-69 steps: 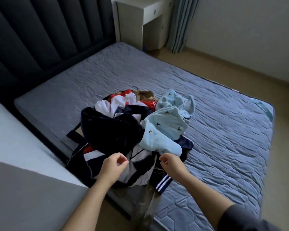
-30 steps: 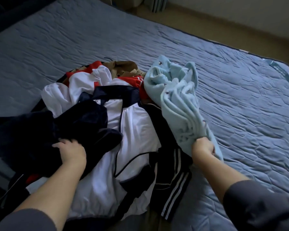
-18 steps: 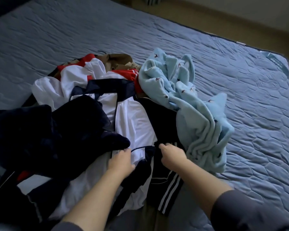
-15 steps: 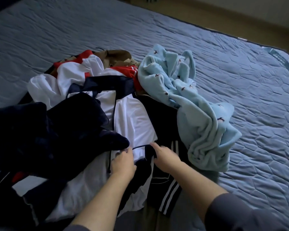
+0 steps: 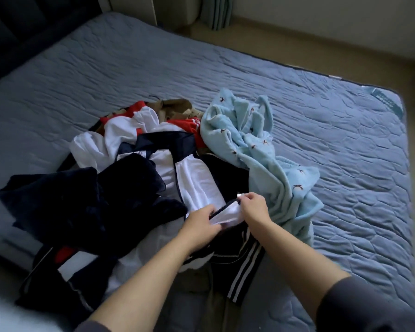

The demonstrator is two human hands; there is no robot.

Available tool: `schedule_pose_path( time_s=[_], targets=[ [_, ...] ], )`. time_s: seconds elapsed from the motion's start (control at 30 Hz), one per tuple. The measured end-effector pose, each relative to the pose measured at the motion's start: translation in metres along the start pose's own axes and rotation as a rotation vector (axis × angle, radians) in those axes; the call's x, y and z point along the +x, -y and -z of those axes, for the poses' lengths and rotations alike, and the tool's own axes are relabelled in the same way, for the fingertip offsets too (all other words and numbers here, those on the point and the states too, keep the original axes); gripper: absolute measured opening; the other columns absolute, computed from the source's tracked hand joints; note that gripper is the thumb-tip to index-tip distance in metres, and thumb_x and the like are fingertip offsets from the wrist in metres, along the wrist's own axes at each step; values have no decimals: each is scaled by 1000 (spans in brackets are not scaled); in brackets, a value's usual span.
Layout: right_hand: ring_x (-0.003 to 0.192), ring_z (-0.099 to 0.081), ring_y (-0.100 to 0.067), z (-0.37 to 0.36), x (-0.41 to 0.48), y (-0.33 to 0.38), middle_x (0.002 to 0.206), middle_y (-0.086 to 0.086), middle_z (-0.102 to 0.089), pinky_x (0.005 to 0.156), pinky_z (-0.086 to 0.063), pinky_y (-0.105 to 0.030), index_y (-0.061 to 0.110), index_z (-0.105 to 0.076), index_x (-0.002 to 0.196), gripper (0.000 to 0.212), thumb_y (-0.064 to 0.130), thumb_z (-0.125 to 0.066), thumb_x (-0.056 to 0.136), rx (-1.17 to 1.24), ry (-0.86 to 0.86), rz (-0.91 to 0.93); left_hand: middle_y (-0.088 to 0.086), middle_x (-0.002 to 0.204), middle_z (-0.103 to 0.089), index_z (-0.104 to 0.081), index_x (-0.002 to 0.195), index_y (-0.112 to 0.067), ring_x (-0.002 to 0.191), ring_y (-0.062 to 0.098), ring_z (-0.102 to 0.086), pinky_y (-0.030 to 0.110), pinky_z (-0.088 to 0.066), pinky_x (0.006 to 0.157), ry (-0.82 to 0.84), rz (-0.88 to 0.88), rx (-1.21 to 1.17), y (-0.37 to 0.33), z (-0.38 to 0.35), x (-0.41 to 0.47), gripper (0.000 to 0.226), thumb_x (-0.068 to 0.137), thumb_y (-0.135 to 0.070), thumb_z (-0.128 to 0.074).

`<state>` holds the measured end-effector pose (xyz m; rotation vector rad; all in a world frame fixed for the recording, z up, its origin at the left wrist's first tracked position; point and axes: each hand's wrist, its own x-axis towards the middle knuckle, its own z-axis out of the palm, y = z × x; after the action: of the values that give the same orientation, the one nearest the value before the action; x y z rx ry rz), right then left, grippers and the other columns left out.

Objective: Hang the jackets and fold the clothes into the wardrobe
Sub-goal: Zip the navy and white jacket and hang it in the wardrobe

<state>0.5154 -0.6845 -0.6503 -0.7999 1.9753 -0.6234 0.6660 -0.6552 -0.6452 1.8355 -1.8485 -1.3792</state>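
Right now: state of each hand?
Left hand: closed, gripping the white and navy jacket by its zipper edge.
Right hand: closed, fingers pinching the same jacket's zipper end.

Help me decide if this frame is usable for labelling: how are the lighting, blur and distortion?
Head view: dim, soft light with no glare; the navy garment is nearly black, its folds lost. Head view: the left hand is motion-smeared on the white jacket, the right hand sharper. Head view: wide-angle bends the mattress edge; the corners blur.
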Motion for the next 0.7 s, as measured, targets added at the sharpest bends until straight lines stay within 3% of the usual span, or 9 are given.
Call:
schedule_pose_path(
  time_s=[0.07, 0.17, 0.27, 0.33, 0.43, 0.53, 0.6, 0.7],
  targets=[
    [75, -53, -34, 25, -21, 24, 81, -22, -62, 59, -32, -29, -5, -61, 77, 20, 9, -50, 87, -120, 26, 4, -3, 70, -59, -50, 70, -23, 71, 20, -57, 31, -42, 62, 54, -63, 59, -23, 24, -19, 25, 75, -44, -64],
    [67, -50, -25, 63, -60, 56, 73, -10, -53, 49, -28, -27, 5, -55, 71, 17, 2, -47, 86, -391, 161, 8, -8, 71, -56, -48, 64, -32, 78, 20, -58, 32, -42, 64, 129, -79, 298, -45, 55, -54, 26, 83, -44, -61],
    [71, -48, -24, 107, -96, 81, 70, -7, -48, 56, -34, -26, 8, -51, 72, 17, 7, -47, 88, -383, 127, 10, -1, 79, -57, -49, 73, -25, 84, 25, -57, 33, -42, 68, 44, -75, 311, -73, 79, -86, 23, 90, -38, -57],
    [83, -51, -26, 137, -114, 94, 83, -11, -55, 67, -35, -25, 7, -58, 80, 17, 9, -44, 91, -429, 136, 44, 4, 80, -60, -50, 78, -21, 83, 29, -58, 36, -44, 71, -25, -152, 306, -105, 89, -105, 22, 93, -38, -53],
    [85, -52, -25, 180, -135, 113, 83, -8, -59, 69, -34, -29, 14, -55, 73, 22, 19, -46, 93, -349, 54, 241, 5, 77, -61, -47, 78, -21, 77, 28, -56, 37, -42, 66, -103, -304, 333, -157, 103, -130, 23, 95, -36, -49],
    [72, -55, -10, 210, -162, 131, 73, 11, -59, 64, -37, -29, 29, -55, 84, 22, 50, -54, 90, -313, 169, 515, -2, 67, -53, -43, 74, -21, 71, 26, -55, 36, -38, 60, -178, -401, 340, -203, 131, -151, 23, 95, -28, -50],
    [62, -54, -4, 227, -184, 148, 66, 11, -59, 61, -40, -25, 32, -57, 88, 30, 62, -57, 81, -439, 242, 696, 0, 68, -54, -45, 75, -16, 73, 30, -56, 37, -40, 60, -239, -468, 392, -233, 155, -162, 20, 93, -22, -52],
    [55, -48, -15, 251, -211, 176, 57, 6, -49, 54, -37, -32, 23, -53, 75, 32, 52, -60, 84, -746, 168, 912, 12, 75, -63, -51, 80, -11, 74, 36, -60, 42, -46, 64, -323, -590, 486, -265, 183, -181, 17, 92, -22, -54]
  ],
)
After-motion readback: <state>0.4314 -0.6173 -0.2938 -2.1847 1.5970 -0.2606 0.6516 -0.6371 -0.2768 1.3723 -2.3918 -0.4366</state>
